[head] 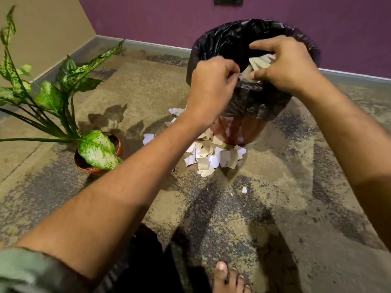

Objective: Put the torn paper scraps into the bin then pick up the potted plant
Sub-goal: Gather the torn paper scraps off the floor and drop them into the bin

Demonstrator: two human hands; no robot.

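Observation:
A red bin lined with a black bag stands on the floor by the purple wall. Over its near rim, my right hand is shut on a bunch of paper scraps. My left hand is closed beside it, fingertips touching the same scraps at the rim. A pile of white and beige torn paper scraps lies on the floor in front of the bin. The potted plant, with speckled green leaves in a brown pot, stands to the left of the pile.
A few stray scraps lie nearer to me on the mottled floor. My bare foot shows at the bottom edge. A beige wall meets the purple wall at the back left corner.

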